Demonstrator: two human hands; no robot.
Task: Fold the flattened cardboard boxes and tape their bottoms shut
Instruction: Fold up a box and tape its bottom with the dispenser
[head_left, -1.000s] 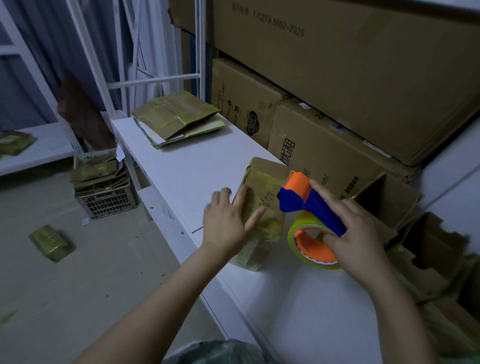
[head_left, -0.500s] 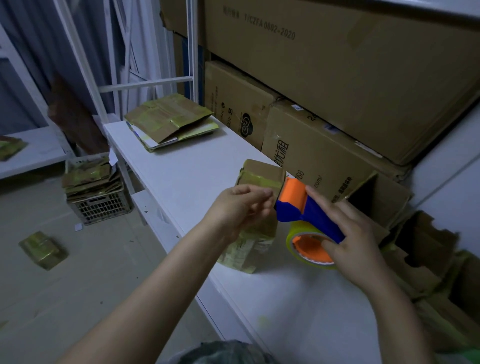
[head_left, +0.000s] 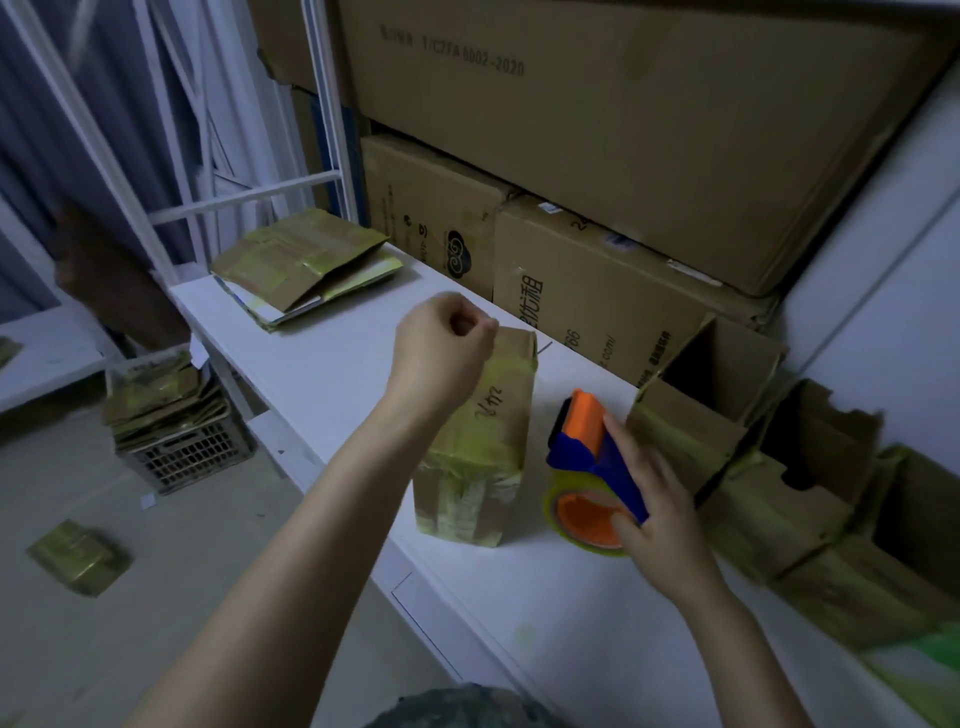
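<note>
Cardboard box (head_left: 483, 447): stands upright on the white surface (head_left: 332, 374) in front of you, banded with yellowish tape, with handwriting on the side facing you.
Left hand (head_left: 439, 353): up at the box's top edge, fingers curled with thumb against forefinger. The blur hides whether they pinch anything.
Right hand (head_left: 660, 519): just right of the box, fingers wrapped round the blue handle of the tape dispenser (head_left: 582, 431).
Dispenser position: orange head up, yellowish roll low at the surface. You cannot tell whether it touches down. It is near the box but apart from it.
Flattened boxes (head_left: 301, 265): a stack at the far end of the surface, well apart from your hands.
Open boxes (head_left: 779, 509): a cluster at your right against the wall.
Cartons (head_left: 623, 130): large brown ones stacked behind the surface.
Floor: a plastic crate (head_left: 187, 457) holds more flattened cardboard, and one taped piece (head_left: 78, 556) lies alone nearer you.
</note>
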